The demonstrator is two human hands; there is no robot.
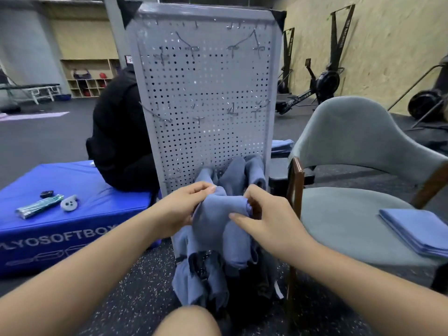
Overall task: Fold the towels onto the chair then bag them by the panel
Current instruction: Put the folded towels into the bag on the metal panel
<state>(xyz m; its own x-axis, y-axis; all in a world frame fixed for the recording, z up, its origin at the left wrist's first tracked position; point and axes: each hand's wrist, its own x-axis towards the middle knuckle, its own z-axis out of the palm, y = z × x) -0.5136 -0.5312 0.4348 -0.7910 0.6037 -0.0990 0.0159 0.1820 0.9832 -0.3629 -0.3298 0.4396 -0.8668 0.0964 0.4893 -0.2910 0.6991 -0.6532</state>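
— Where is everything sitting?
— The panel (208,93) is standing dead ahead. The chair (351,214) is sitting to the panel's right, with one folded towel (419,229) lying on its seat. The heap of towels (201,275) is slumping at the panel's foot.
— And the hands?
— I'm gripping one towel (218,214) just in front of the panel, left hand (184,204) and right hand (269,219) both pinching its bunched cloth. I'm thinking I should be finding two corners and shaking it flat before folding.

You wear the only camera on your head; its wide-angle view looks forward and down, close in. It faces the panel (206,93) head-on, with the chair (351,226) at right and the blue box (60,185) at left.
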